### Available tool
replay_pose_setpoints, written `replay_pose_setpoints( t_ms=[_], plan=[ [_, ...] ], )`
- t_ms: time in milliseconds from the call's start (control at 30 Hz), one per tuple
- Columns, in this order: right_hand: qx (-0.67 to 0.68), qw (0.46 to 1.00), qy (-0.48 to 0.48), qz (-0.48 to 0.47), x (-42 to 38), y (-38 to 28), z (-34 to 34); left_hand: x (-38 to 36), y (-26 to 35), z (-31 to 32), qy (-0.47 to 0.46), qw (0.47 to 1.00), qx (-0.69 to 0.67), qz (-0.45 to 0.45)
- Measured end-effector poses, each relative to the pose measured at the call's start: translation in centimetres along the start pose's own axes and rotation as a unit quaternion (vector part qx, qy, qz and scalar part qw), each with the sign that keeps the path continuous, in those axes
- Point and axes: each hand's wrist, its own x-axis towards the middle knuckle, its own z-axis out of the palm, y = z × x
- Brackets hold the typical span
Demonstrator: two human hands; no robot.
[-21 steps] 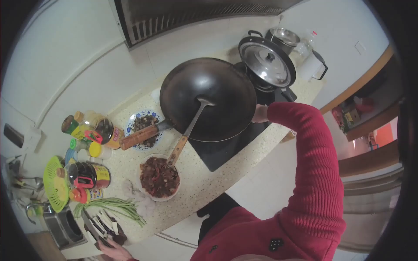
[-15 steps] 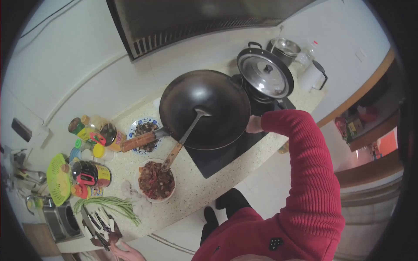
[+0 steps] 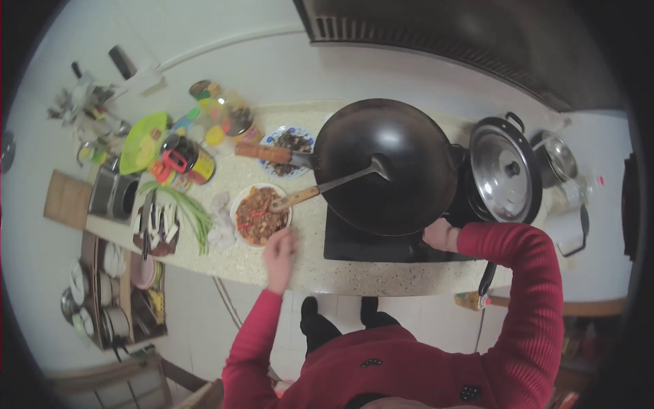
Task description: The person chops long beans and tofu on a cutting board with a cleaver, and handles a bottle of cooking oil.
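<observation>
My left hand [image 3: 281, 253] is at the near right rim of a white bowl [image 3: 240, 235] of cooked food with red pepper pieces; its fingers are blurred. A spatula [image 3: 306, 195] rests with its wooden handle over the bowl and its metal blade inside a large dark wok [image 3: 364, 126]. The wok sits tilted on a black stove [image 3: 368, 247], its wooden handle [image 3: 262, 151] reaching left over a blue-patterned plate [image 3: 269, 140] of dark food. My right hand [image 3: 441, 235] is curled at the stove front, below the wok's rim. Whatever its fingers grip is hidden.
A lidded pan [image 3: 504, 174] and a metal pot [image 3: 560, 158] stand at right. Sauce bottles [image 3: 197, 160], a green basket [image 3: 143, 153], long green beans [image 3: 191, 208] and a board with cut pieces [image 3: 158, 228] lie left. A range hood [image 3: 443, 41] hangs above.
The view has turned toward the left side of the room. My left hand has moved from beside the cut pieces to the bowl. My right hand stays at the stove front.
</observation>
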Motion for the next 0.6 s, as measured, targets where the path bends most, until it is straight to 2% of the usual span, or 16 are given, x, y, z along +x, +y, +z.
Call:
replay_pose_setpoints(
  t_ms=[100,233,300,333,400,500,533,600],
  plan=[
    [-0.031,0.999,-0.034,-0.011,-0.9,0.1,-1.0,2.2,1.4,6.4,-0.079,0.976,-0.158,-0.126],
    [-0.041,0.999,-0.018,0.014,1.4,-0.5,2.1,8.3,-0.2,10.5,-0.057,0.916,-0.325,-0.226],
    [-0.054,0.998,0.02,0.034,2.3,-0.8,4.0,11.9,-2.4,11.6,-0.028,0.843,-0.454,-0.287],
    [-0.057,0.997,0.033,0.038,2.5,-0.9,4.5,13.0,-2.5,11.4,-0.023,0.828,-0.469,-0.307],
    [-0.06,0.994,0.079,0.047,2.7,-0.9,5.7,15.3,-2.6,11.2,-0.004,0.763,-0.514,-0.391],
    [-0.101,0.989,0.1,0.044,0.9,-0.7,4.3,15.0,1.1,7.9,-0.006,0.824,-0.413,-0.388],
    [-0.099,0.99,0.095,0.041,0.1,-0.3,3.3,15.3,1.4,6.6,0.002,0.846,-0.387,-0.366],
    [-0.084,0.992,0.088,0.023,-1.2,-0.2,1.4,15.8,1.8,3.6,0.043,0.923,-0.269,-0.271]
  ],
)
